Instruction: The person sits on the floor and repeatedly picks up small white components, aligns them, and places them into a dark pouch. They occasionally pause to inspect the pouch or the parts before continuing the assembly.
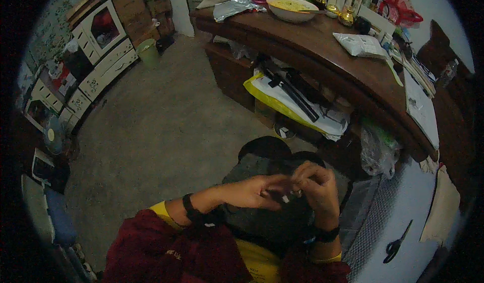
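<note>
Both hands are raised in front of the body, near the lower middle of the view, and are brought together over a dark cloth [262, 222] spread across the lap. The left hand [252, 192] is stretched out flat toward the right, palm down, its wrist banded by a dark strap. The right hand [317, 184] is curled, wrist bent, with the fingers [307, 174] folded down onto the left fingertips. A small pale thing [285, 199] is seen just where the two hands meet; what it is cannot be told. The right grip is narrow, pinched around that spot; whether the left grip is closed on anything cannot be told. Farther off, to the right, a curved wooden bench [322, 46] is seen, with a white bowl [292, 8] set on it. Scissors [397, 243] are seen lying at the near right.
</note>
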The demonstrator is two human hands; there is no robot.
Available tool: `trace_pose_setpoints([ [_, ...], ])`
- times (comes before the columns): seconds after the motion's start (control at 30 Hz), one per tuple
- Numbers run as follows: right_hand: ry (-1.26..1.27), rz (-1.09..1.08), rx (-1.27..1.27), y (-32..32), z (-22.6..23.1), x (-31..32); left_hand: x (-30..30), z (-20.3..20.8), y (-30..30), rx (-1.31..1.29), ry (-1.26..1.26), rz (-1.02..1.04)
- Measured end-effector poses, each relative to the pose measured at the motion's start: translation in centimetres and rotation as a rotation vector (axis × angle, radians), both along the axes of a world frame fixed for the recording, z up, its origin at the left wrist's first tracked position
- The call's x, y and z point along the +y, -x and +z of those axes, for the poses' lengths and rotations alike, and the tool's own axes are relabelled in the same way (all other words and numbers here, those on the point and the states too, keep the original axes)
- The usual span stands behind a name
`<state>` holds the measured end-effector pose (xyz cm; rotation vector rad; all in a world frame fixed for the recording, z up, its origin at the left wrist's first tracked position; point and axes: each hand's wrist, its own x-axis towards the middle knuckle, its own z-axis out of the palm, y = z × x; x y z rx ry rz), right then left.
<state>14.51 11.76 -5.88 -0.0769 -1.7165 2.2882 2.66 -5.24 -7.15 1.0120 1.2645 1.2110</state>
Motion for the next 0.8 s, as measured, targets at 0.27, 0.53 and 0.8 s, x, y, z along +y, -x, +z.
trace_pose_setpoints([
  [0.27, 0.148, -0.060, 0.043, -1.1, 0.0, 1.4, -5.9, 1.1, 9.5, 0.120, 0.180, 0.019],
  [0.53, 0.070, -0.151, -0.072, -1.2, 0.5, 1.7, -11.6, 2.9, 12.4, -0.324, -0.143, 0.480],
  [0.8, 0.044, -0.056, -0.057, -1.5, -1.8, 1.6, -9.8, 1.9, 10.6, -0.801, -0.344, 0.610],
])
